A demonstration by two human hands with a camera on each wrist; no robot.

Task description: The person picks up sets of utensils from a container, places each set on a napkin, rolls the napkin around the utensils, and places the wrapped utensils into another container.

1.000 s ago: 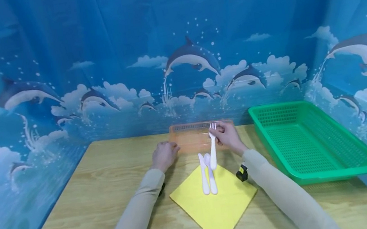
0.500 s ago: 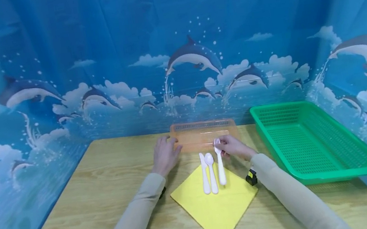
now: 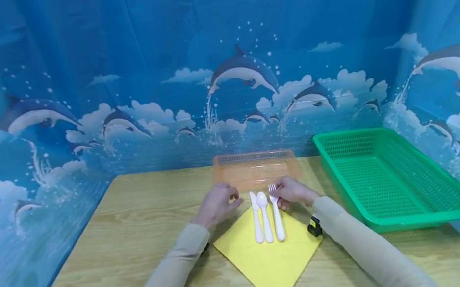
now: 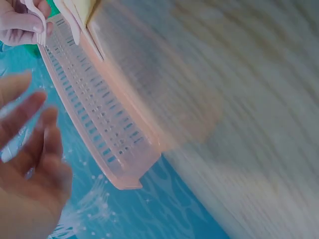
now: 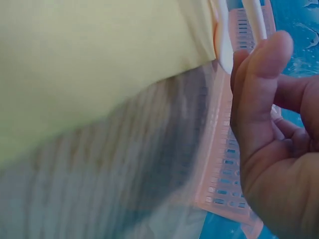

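Pinching the fork [image 3: 277, 216] is the right hand [image 3: 292, 190]; the left hand [image 3: 218, 203], near the knife [image 3: 256, 218], has finger and thumb apart.

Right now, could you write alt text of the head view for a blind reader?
A right hand pinches a white fork beside a spoon and knife, their handles over a yellow napkin; the empty left hand is near the knife. Behind is an orange basket; at right, a green basket.

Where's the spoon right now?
In the head view, the white spoon lies partly on the yellow napkin, between the knife on its left and the fork on its right.
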